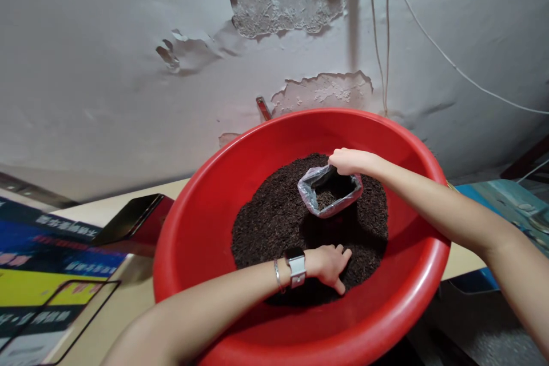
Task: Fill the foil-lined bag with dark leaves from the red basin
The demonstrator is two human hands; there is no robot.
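A big red plastic basin (201,223) holds a heap of dark loose tea leaves (274,217). My right hand (348,161) pinches the far rim of a small silvery foil bag (309,190), which stands open-mouthed on the heap with some leaves inside. My left hand (329,266), with a watch and bracelet on the wrist, lies palm down on the leaves at the heap's near edge, fingers curled into them.
The basin rests on a pale table (120,206) against a peeling white wall (128,68) with hanging cables (450,60). A dark red box (137,223) lies left of the basin, printed cartons (38,274) at the far left, a teal box (506,200) at the right.
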